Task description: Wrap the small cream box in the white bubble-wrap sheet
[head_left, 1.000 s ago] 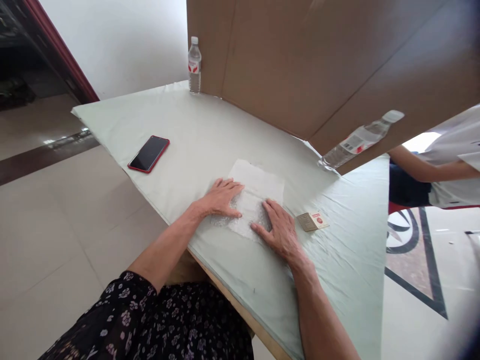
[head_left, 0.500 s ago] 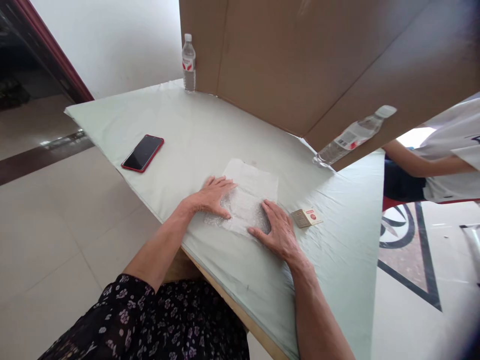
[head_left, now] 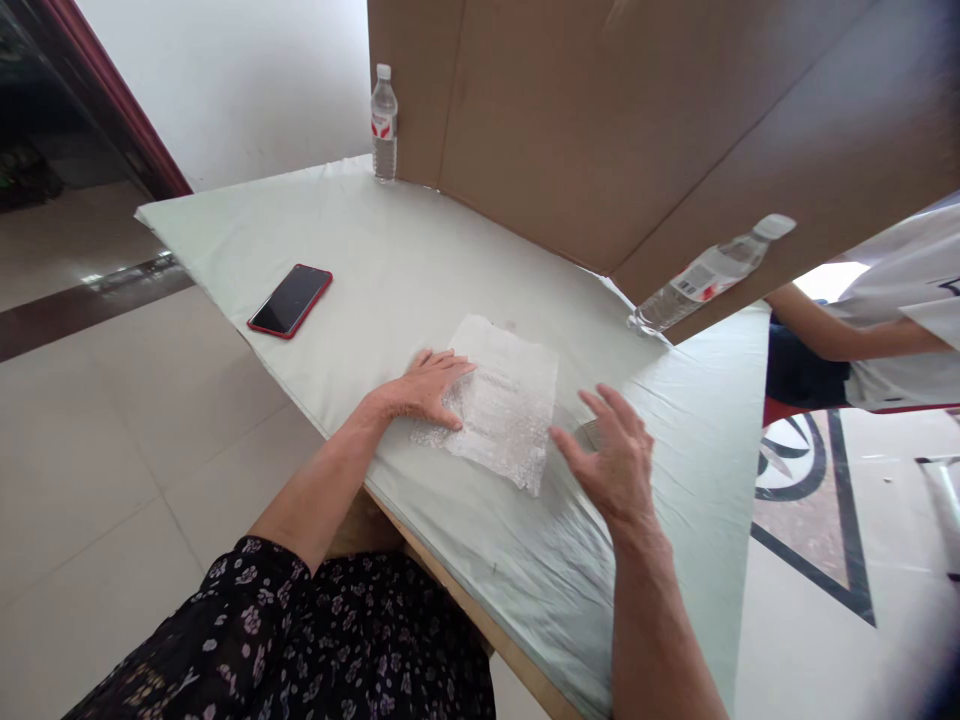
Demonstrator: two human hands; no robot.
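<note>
A sheet of bubble wrap (head_left: 506,400) lies flat on the pale green tablecloth, its near right corner slightly crumpled. My left hand (head_left: 429,388) rests with spread fingers on the sheet's left edge. Off the sheet to the right is my right hand (head_left: 611,455), its thumb and fingers apart and nothing visible between them. Behind that hand, a small carton (head_left: 590,433) shows only a sliver of its side; the rest is hidden. Whether the right hand touches the carton I cannot tell.
A red-cased phone (head_left: 291,300) lies near the table's left edge. A large cardboard panel (head_left: 540,130) stands along the back, with one upright water bottle (head_left: 384,130) and another bottle (head_left: 709,275) leaning against it. At the right sits another person (head_left: 892,310).
My right hand has lifted off the bubble wrap and moved right, over the small carton, now mostly covering it. My left hand has stayed on the sheet.
</note>
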